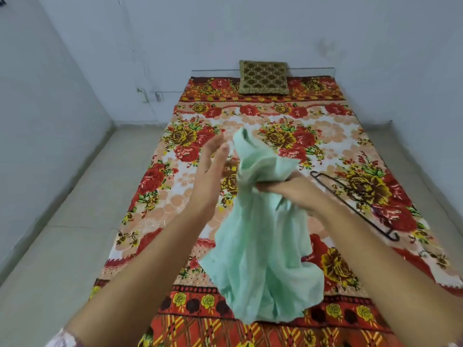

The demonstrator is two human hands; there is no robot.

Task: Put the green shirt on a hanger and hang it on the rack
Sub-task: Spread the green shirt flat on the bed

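The pale green shirt [260, 246] hangs bunched in the air above the bed. My right hand [290, 190] grips it near its upper part, fingers curled into the cloth. My left hand [210, 171] is raised just left of the shirt with straight fingers, holding nothing. A thin dark wire hanger [355, 204] lies flat on the bedsheet to the right of my right hand. No rack is in view.
A bed with a red and yellow floral sheet [195, 113] fills the middle. A brown patterned cushion [263, 76] leans at its far end. Pale tiled floor [70, 221] runs along the left; grey walls close in on all sides.
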